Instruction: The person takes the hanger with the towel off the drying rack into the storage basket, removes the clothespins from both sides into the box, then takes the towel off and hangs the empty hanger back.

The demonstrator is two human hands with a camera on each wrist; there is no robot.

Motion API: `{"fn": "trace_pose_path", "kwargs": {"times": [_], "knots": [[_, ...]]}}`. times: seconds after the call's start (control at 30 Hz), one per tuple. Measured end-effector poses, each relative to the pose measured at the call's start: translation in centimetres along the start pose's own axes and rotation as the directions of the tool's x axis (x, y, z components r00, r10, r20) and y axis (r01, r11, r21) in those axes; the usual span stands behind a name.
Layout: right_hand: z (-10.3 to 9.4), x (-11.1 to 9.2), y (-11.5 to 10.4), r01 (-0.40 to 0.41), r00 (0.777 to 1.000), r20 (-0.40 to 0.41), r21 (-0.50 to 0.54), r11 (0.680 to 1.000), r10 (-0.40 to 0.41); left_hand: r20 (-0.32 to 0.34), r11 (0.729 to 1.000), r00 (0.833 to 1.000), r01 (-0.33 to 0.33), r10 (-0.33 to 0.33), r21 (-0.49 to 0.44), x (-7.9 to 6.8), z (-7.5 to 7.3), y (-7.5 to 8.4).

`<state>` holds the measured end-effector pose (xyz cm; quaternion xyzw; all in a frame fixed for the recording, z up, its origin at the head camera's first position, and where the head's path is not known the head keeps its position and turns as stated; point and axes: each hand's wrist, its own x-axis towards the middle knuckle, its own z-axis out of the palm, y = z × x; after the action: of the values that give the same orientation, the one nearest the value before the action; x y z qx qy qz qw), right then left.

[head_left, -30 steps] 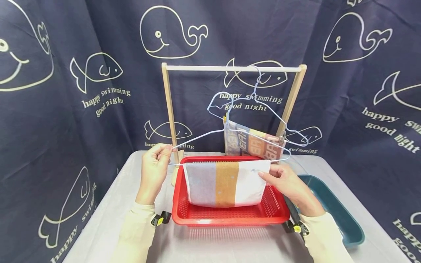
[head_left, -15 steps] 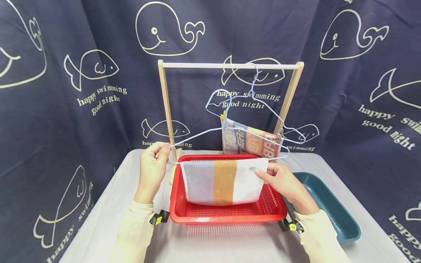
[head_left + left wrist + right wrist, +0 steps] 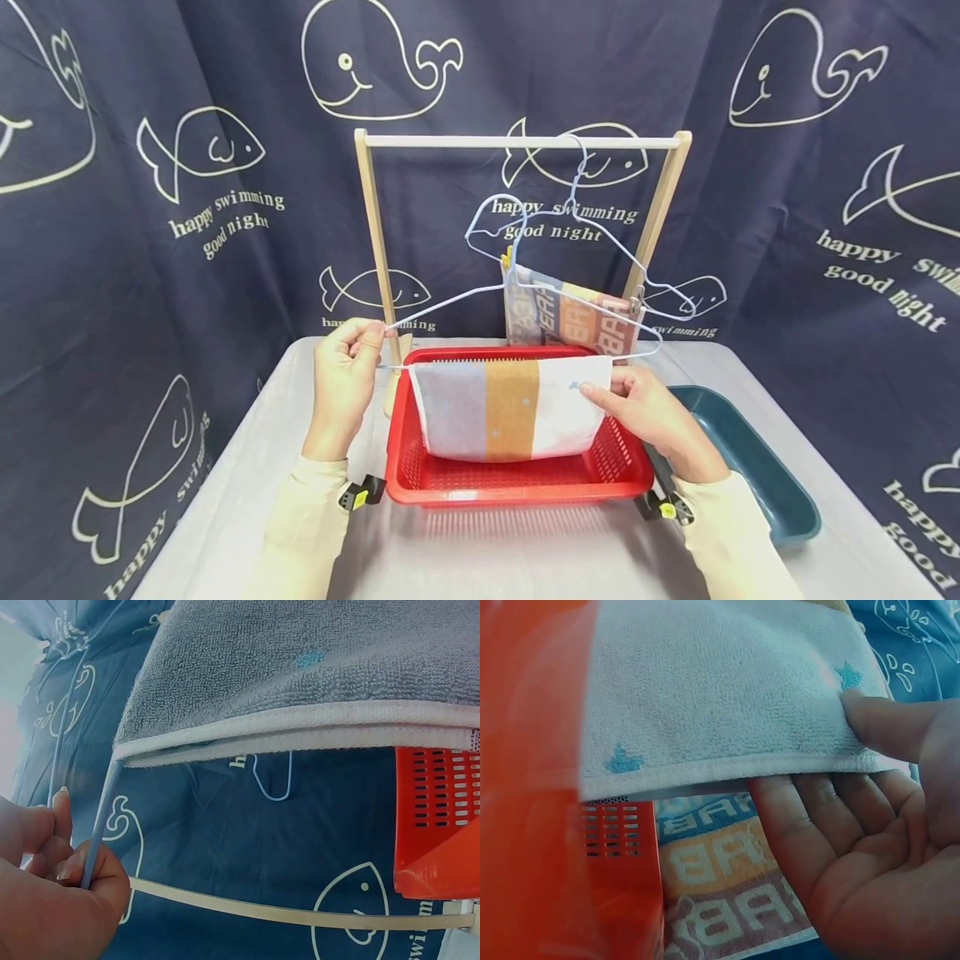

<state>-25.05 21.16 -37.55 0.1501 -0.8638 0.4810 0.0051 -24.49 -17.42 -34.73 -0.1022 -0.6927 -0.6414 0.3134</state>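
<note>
A small towel (image 3: 512,412) with grey, mustard and white bands hangs folded over the lower bar of a pale blue wire hanger (image 3: 457,298), above the red basket. My left hand (image 3: 347,375) grips the hanger's left end; the left wrist view shows the fingers curled round the wire (image 3: 96,832). At the towel's white end, my right hand (image 3: 648,412) pinches the cloth. In the right wrist view its thumb lies on top near a blue star (image 3: 847,675), with the other fingers under the hem.
The red perforated basket (image 3: 517,493) stands under the towel. Behind it is a wooden rack (image 3: 371,225) with a second hanger (image 3: 611,237) on its bar, from which a lettered towel (image 3: 570,312) hangs by clips. A teal tray (image 3: 772,475) lies to the right.
The whole scene shifts slightly up and left in the head view. Both hands keep their hold on the hanger and the towel, with little other movement.
</note>
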Motion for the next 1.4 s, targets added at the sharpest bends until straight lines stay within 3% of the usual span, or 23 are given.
{"fn": "trace_pose_path", "kwargs": {"times": [0.77,1.03,1.4], "knots": [[-0.1,-1.1,0.4,0.009,0.998,0.066,-0.095,0.995,-0.003,0.01,1.0,1.0,0.029,-0.029,0.009,-0.5,0.1,0.1],[0.0,-0.7,0.4,0.044,0.994,0.103,-0.084,0.995,-0.035,-0.017,1.0,1.0,0.002,-0.002,0.006,-0.2,0.0,0.1],[-0.1,-0.5,0.4,0.067,0.984,0.174,-0.145,0.987,-0.042,-0.034,1.0,0.999,-0.007,0.007,0.0,-0.1,0.1,0.2]]}}
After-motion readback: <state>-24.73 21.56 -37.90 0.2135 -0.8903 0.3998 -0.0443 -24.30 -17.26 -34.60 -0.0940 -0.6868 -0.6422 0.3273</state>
